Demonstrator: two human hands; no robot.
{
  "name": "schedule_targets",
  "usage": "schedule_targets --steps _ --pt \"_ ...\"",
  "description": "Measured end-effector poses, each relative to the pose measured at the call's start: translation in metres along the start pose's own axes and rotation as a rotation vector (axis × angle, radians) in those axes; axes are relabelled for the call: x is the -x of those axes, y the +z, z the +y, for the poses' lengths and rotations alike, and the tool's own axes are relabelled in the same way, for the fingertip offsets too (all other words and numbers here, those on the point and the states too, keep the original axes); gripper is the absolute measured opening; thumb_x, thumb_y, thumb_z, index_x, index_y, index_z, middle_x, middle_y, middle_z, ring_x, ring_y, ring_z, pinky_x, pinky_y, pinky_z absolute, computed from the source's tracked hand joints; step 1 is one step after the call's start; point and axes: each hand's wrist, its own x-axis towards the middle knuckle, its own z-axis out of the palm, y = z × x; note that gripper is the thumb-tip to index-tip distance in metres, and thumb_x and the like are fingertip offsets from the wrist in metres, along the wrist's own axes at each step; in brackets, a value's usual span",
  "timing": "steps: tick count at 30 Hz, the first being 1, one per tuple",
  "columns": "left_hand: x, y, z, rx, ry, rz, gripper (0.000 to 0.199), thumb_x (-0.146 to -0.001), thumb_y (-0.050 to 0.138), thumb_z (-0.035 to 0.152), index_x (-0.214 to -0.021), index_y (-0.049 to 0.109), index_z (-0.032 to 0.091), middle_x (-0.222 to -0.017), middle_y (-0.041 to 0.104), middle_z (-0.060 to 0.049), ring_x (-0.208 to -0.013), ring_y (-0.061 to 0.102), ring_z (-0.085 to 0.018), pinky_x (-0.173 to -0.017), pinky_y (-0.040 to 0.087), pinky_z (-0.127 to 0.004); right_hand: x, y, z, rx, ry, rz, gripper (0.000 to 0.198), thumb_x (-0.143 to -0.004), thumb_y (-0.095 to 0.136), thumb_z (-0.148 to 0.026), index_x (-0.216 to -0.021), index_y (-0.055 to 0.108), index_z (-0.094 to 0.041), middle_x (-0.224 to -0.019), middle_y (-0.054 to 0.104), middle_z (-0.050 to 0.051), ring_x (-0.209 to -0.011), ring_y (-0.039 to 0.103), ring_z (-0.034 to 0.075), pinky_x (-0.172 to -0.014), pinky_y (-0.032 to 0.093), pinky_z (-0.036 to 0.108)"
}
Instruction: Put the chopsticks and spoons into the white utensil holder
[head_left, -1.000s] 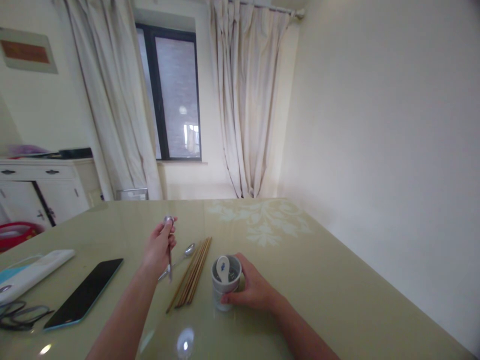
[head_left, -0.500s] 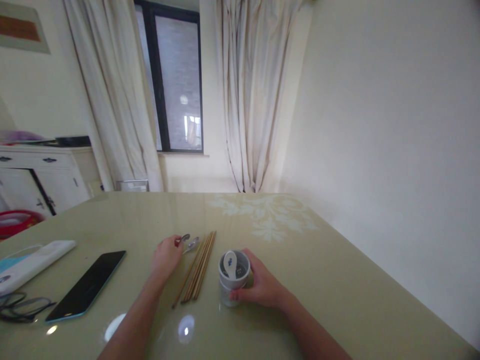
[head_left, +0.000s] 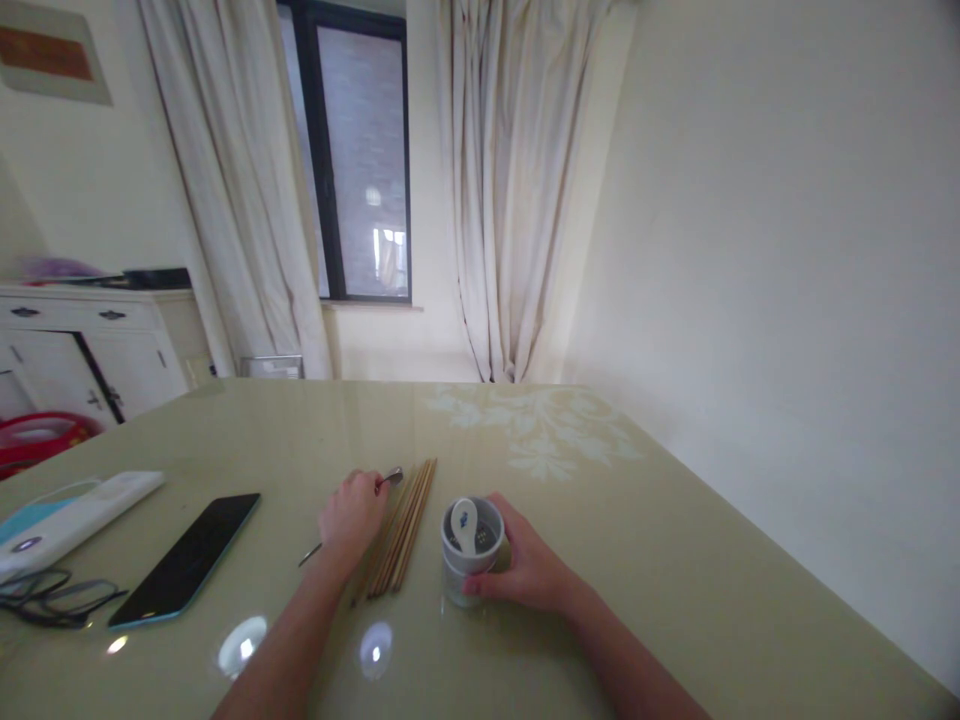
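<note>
My left hand (head_left: 352, 515) is closed on a metal spoon (head_left: 395, 475); the bowl shows beyond the fingertips, while a thin metal handle end (head_left: 310, 553) sticks out on the other side. How many spoons lie under the hand is hidden. Just right of it, a bundle of several wooden chopsticks (head_left: 405, 530) lies on the table. My right hand (head_left: 529, 565) wraps round the right side of a grey utensil holder (head_left: 459, 580), which stands upright. A white ceramic spoon (head_left: 464, 522) with a blue mark stands inside it, bowl up.
On the glossy table (head_left: 675, 600) at left lie a black phone (head_left: 184, 560), dark-framed glasses (head_left: 60, 600) and a long white device (head_left: 82, 525). A red basket (head_left: 49, 440) and a white cabinet (head_left: 135, 350) are farther left. A wall (head_left: 787, 300) borders the right side.
My left hand has shifted right, nearer the chopsticks, and now covers much of the spoons. The right hand still grips the holder. The view has turned slightly left.
</note>
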Motion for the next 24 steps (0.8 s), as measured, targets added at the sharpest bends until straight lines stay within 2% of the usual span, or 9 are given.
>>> schedule_targets --steps 6,13,20,22,24 --pt "0.005 0.006 0.004 -0.039 0.043 0.005 0.034 -0.105 0.048 0.037 -0.107 0.079 0.023 -0.116 0.079 -0.014 -0.106 0.076 -0.033 -0.083 0.055 -0.039 0.001 0.0 -0.002 -0.006 0.007 0.005 0.076 -0.065 0.101 -0.046 -0.126 0.065 -0.022 -0.121 0.067 0.009 -0.111 0.064 0.031 -0.102 0.048 0.047" --pt "0.005 0.01 0.004 -0.04 0.065 0.005 0.034 -0.106 0.048 0.037 -0.113 0.077 0.023 -0.113 0.081 -0.013 -0.102 0.077 -0.03 -0.083 0.055 -0.037 0.0 0.001 -0.003 0.01 0.007 -0.002 0.075 -0.064 0.101 -0.046 -0.126 0.065 -0.023 -0.12 0.067 0.008 -0.111 0.064 0.031 -0.101 0.049 0.046" --pt "0.006 0.004 0.007 0.006 0.106 0.042 0.032 -0.106 0.047 0.033 -0.107 0.077 0.02 -0.116 0.079 -0.014 -0.098 0.076 -0.027 -0.085 0.054 -0.035 0.0 0.001 -0.002 0.024 -0.011 -0.004 0.076 -0.065 0.101 -0.048 -0.127 0.065 -0.021 -0.119 0.068 0.008 -0.11 0.063 0.03 -0.101 0.049 0.045" --pt "0.009 -0.002 0.014 0.093 0.176 0.056 0.032 -0.105 0.048 0.035 -0.107 0.077 0.02 -0.116 0.079 -0.011 -0.099 0.075 -0.024 -0.088 0.053 -0.032 0.0 0.001 -0.004 0.031 -0.008 -0.002 0.076 -0.064 0.101 -0.048 -0.126 0.065 -0.022 -0.119 0.067 0.008 -0.109 0.063 0.029 -0.1 0.05 0.045" --pt "0.018 -0.009 0.026 0.335 0.29 0.042 0.035 -0.104 0.051 0.042 -0.103 0.078 0.021 -0.106 0.081 -0.007 -0.092 0.074 -0.021 -0.084 0.054 -0.03 0.0 0.002 -0.005 0.047 -0.008 0.002 0.074 -0.064 0.101 -0.047 -0.125 0.066 -0.023 -0.119 0.066 0.007 -0.109 0.063 0.03 -0.1 0.05 0.045"
